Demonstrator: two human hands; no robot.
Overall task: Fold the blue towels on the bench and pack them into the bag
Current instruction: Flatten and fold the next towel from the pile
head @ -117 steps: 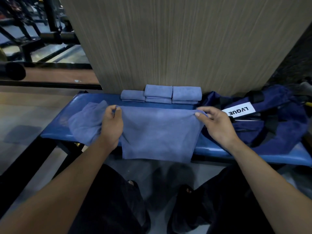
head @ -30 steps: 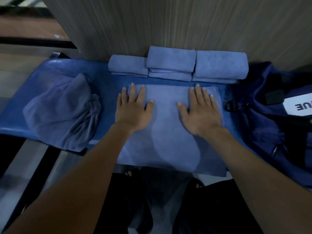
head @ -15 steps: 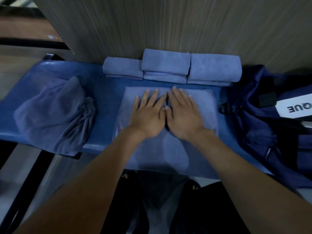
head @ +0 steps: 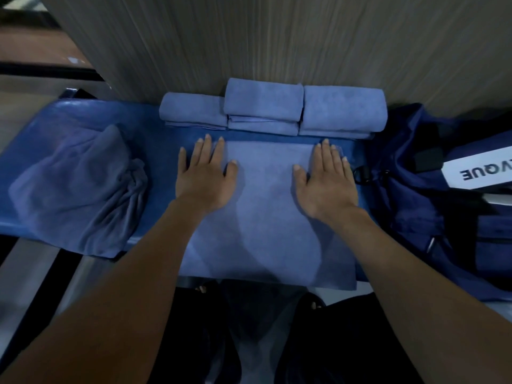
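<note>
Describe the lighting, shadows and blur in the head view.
Head view: dim and blue-tinted; soft arm shadows cross the flat towel under the left hand and right hand; the wood panel is streaked with motion blur; wide-angle bowing curves the bench; no glare.

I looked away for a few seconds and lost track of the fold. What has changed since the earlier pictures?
The left hand and right hand let go of the towel edge they pinched, laid it flat, met at its middle, then slid apart to its sides, palms flat. The folded stacks, crumpled towel and bag stayed put.
</note>
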